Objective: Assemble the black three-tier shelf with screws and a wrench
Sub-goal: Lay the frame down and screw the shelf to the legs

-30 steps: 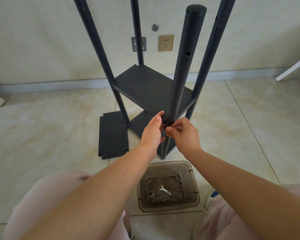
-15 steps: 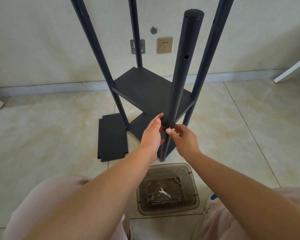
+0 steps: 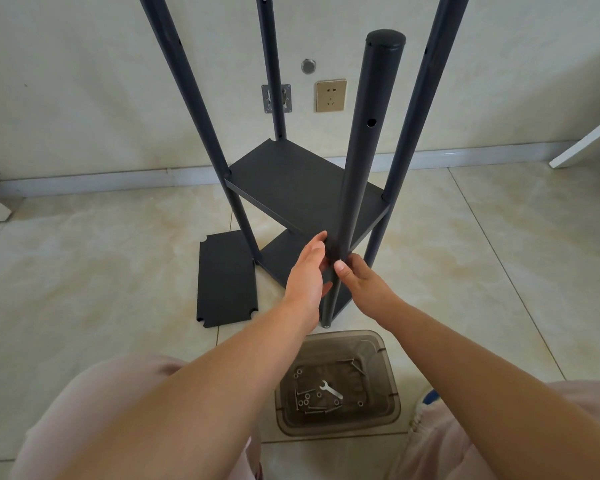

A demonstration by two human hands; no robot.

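Hands apparently at post

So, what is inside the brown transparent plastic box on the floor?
Inside the brown transparent plastic box lie a small silver wrench, several long screws and small ring washers. Nothing covers them; an exact count is hard to make.

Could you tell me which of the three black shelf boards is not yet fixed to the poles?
The loose board lying flat on the floor tiles, left of the frame; the other two sit between the poles.
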